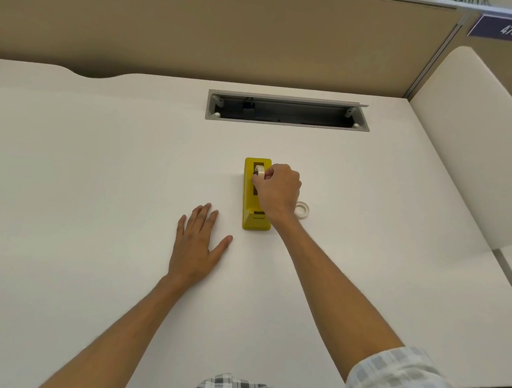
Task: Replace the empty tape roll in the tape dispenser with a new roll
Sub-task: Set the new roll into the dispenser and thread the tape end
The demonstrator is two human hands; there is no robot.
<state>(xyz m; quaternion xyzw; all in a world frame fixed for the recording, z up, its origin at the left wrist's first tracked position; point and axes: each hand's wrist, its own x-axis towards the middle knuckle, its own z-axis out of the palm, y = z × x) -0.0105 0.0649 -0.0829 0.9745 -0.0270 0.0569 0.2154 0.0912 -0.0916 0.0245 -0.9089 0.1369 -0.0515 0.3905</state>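
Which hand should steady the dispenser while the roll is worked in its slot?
Left. The left hand lies flat and free beside the dispenser; the right hand already pinches the roll.

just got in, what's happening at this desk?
A person is swapping tape in a yellow dispenser on the desk. The right hand pinches a roll at the dispenser's slot; whether it is going in or coming out can't be told. A second roll lies flat on the desk just right of the dispenser, partly hidden by the wrist. The left hand rests flat, palm down, left of the dispenser, touching nothing else.
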